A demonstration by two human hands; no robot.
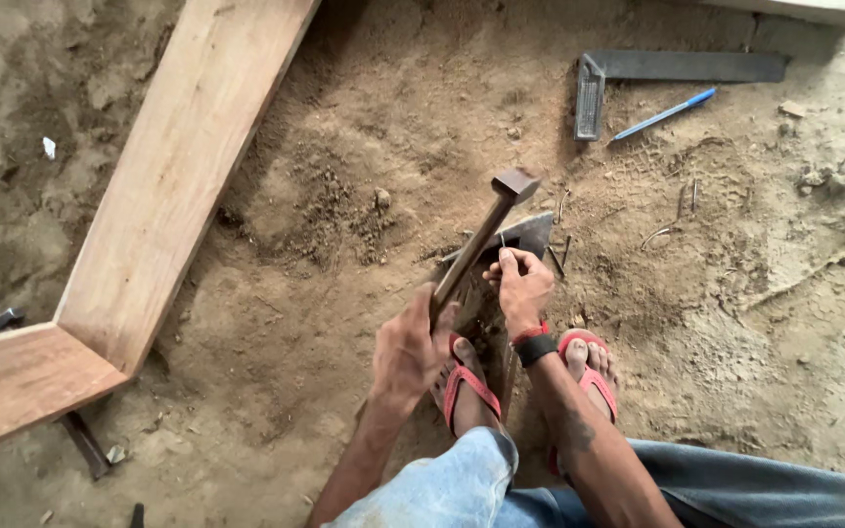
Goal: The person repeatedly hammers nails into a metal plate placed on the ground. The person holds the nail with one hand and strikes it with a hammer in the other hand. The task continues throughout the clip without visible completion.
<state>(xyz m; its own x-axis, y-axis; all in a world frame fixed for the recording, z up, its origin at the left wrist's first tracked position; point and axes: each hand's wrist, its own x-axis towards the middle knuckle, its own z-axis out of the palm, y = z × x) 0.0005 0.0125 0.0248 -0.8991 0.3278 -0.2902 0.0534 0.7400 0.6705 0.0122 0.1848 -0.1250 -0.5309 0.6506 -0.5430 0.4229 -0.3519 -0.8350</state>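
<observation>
Left hand (408, 352): gripping the hammer (486, 230) (head raised)
Right hand (522, 286): pinching a nail (503, 241) upright on the metal block (530, 235), on the floor (344, 176)

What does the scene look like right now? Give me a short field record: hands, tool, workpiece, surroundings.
left hand: gripping the wooden handle of a hammer, head raised and tilted
right hand: pinching a thin nail upright on a dark metal plate
feet: red sandals, planted just behind the plate
ground: loose sandy dirt, scattered bent nails
wooden frame: mitred corner, lying at the left
metal square: top right, flat on the ground
blue pen: just below the square
</observation>
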